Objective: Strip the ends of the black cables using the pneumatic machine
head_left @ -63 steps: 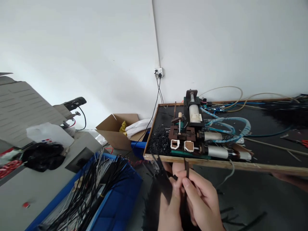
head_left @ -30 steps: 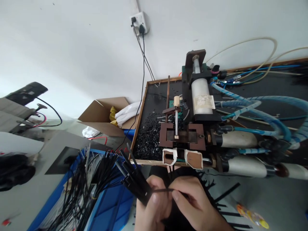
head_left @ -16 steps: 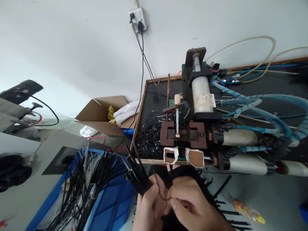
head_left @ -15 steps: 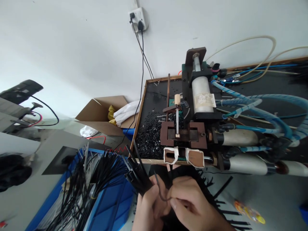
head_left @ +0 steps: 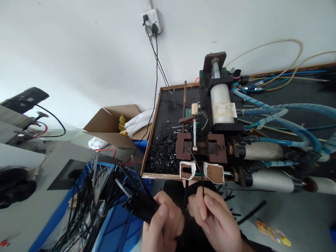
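Observation:
My left hand [head_left: 164,224] is closed round a bundle of black cables [head_left: 139,197], whose ends fan out to the upper left. Between the thumb and fingers of my right hand [head_left: 215,220] is a single thin black cable [head_left: 199,169]. Its tip points up into the brown metal jaw block [head_left: 180,148] of a pneumatic machine, close under a thin vertical rod [head_left: 194,133]; whether the tip touches the block I cannot tell. The cable passes between two white-edged brown pads [head_left: 214,173] at the bench front. The cables' lower ends are hidden.
Small black cut pieces [head_left: 162,147] cover the left of the wood-edged bench. A blue bin [head_left: 120,224] with more cables stands at lower left, an open cardboard box [head_left: 109,120] behind it. Air cylinders [head_left: 265,150] and blue hoses [head_left: 301,108] fill the right side.
My right hand has drawn one cable away from the bundle and turned it upward, its tip now at the jaw block. My left hand, with the bundle, has moved slightly left.

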The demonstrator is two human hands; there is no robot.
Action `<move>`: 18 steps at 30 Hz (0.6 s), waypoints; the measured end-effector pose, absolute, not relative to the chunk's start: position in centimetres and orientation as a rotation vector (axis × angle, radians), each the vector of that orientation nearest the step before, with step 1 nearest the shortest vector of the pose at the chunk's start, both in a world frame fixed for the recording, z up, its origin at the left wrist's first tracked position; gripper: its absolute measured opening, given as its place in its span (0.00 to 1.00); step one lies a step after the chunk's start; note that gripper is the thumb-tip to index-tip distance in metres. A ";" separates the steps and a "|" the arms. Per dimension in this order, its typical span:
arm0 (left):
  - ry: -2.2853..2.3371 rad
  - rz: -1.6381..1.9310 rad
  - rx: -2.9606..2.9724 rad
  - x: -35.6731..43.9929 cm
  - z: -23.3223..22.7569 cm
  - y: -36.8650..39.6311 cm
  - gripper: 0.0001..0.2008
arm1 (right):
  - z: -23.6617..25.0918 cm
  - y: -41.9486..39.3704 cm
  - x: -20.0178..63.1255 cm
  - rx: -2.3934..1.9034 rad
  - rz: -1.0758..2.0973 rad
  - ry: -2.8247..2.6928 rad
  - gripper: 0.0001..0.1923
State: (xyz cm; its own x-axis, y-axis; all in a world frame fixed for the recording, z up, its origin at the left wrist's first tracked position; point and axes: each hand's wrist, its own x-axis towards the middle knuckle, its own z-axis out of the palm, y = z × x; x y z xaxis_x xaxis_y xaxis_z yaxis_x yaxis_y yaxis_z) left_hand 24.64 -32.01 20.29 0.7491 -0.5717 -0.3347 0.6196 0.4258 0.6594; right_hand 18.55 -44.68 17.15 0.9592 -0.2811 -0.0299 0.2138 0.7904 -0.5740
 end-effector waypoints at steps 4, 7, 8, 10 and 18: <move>-0.009 -0.747 0.880 24.2 20.0 -31.6 0.19 | 16.8 -43.7 19.0 -0.425 -0.282 0.111 0.21; -0.009 -0.739 0.878 24.2 19.5 -31.1 0.17 | 16.0 -42.9 19.0 -0.360 -0.269 0.090 0.20; -0.009 -0.738 0.882 24.2 19.4 -31.0 0.17 | 15.8 -42.7 18.9 -0.352 -0.259 0.084 0.20; -0.006 -0.741 0.895 24.1 19.2 -30.6 0.17 | 15.5 -42.3 18.9 -0.352 -0.230 0.078 0.20; -0.010 -0.752 0.869 23.8 18.4 -30.3 0.17 | 15.5 -43.0 19.2 -0.330 -0.158 0.063 0.21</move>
